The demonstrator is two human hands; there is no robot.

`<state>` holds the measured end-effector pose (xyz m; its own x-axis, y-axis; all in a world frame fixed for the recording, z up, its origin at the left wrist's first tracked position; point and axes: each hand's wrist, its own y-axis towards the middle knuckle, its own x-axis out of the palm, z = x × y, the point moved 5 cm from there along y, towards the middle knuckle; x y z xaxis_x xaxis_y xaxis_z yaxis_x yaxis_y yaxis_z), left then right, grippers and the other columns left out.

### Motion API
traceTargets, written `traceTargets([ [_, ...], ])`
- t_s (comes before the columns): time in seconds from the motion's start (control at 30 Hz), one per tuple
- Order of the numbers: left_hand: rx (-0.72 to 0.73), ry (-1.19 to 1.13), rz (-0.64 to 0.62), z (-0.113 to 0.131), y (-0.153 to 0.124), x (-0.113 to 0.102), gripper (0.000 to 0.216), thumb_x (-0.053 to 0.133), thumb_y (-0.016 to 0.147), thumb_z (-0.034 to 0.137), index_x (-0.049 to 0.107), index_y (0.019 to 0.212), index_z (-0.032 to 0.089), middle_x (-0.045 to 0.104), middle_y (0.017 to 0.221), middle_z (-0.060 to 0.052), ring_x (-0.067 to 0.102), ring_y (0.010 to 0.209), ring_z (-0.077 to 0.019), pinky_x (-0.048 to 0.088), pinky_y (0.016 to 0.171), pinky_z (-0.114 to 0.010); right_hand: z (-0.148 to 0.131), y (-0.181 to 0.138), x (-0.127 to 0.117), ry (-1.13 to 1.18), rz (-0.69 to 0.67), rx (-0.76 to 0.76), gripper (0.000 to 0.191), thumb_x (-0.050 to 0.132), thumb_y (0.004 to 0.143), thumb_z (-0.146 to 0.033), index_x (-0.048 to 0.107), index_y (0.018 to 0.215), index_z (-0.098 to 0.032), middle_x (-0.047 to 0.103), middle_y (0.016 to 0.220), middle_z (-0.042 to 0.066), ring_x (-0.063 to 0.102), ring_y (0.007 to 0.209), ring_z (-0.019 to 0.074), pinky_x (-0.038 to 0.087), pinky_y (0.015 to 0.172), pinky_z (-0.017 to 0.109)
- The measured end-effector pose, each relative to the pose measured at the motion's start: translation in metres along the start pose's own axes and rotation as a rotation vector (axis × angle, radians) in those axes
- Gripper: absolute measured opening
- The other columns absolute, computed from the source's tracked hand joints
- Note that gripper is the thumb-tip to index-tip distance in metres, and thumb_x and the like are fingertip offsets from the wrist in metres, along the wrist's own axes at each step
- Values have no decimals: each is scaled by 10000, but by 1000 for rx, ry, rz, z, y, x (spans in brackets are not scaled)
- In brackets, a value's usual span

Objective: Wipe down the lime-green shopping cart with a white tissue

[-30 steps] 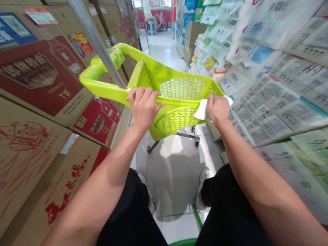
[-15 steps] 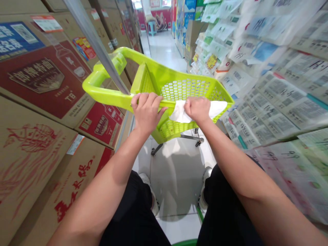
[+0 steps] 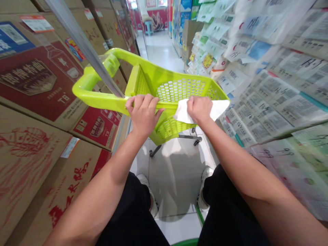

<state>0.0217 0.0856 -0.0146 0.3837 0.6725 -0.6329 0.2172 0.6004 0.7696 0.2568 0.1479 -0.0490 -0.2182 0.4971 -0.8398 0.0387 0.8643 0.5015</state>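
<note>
A lime-green plastic shopping basket (image 3: 179, 87) on a wheeled frame stands in front of me in a shop aisle. My left hand (image 3: 143, 111) is closed around the near rim of the basket, fingers curled over the edge. My right hand (image 3: 200, 108) is closed on a white cloth (image 3: 183, 112) and presses it against the same rim, further right. The cloth drapes over the rim on both sides of the hand. A grey metal handle pole (image 3: 84, 44) rises from the basket toward the upper left.
Stacked cardboard boxes (image 3: 38, 102) with red labels wall the left side. Shelves of packaged goods in white and green wrappers (image 3: 269, 78) line the right. White tiled floor (image 3: 176, 177) runs down the narrow aisle. My shoes (image 3: 203, 191) and black trousers show below.
My right hand with the cloth slid left along the rim from the right corner toward the middle. The left hand has kept its grip on the rim.
</note>
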Motion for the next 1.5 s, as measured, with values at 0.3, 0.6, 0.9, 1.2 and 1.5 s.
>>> traceTargets([
  [0.3, 58, -9, 21, -13, 7, -2, 200, 597, 1011, 483, 700, 1119, 351, 763, 1091, -47, 605, 1131, -321, 336, 1101, -572, -45, -2, -6, 28, 7, -89, 576, 319, 1068, -434, 808, 943, -158, 797, 920, 189, 713, 825, 312, 427, 715, 373],
  [0.6, 110, 26, 40, -57, 10, 1, 426, 603, 964, 703, 699, 1083, 306, 766, 1078, -72, 633, 1105, -342, 340, 1051, -569, 91, -3, -3, -166, -5, 102, 579, 293, 1056, -357, 804, 915, -123, 787, 930, 235, 709, 828, 326, 399, 715, 394],
  [0.9, 119, 65, 44, -46, 6, 3, 427, 632, 966, 676, 708, 1129, 289, 758, 1099, -71, 619, 1104, -327, 338, 1038, -543, 8, -17, -9, -25, -19, -396, 571, 299, 1123, -565, 721, 1073, -183, 790, 1053, 125, 700, 975, 293, 382, 811, 375],
  [1.2, 94, 3, 14, -64, 5, -3, 461, 600, 966, 715, 702, 1104, 287, 730, 1095, -65, 594, 1139, -323, 292, 1137, -539, 16, -14, -16, 96, -181, -514, 553, 283, 1139, -543, 701, 1399, -291, 758, 1372, 39, 738, 1125, 282, 460, 776, 362],
  [1.5, 148, 63, 81, -63, 2, -3, 379, 609, 1002, 646, 712, 1110, 298, 760, 1049, -40, 600, 1093, -287, 283, 1088, -517, 83, -19, -18, 79, -167, -433, 602, 291, 1129, -546, 738, 1346, -206, 771, 1331, 103, 740, 1153, 314, 499, 799, 374],
])
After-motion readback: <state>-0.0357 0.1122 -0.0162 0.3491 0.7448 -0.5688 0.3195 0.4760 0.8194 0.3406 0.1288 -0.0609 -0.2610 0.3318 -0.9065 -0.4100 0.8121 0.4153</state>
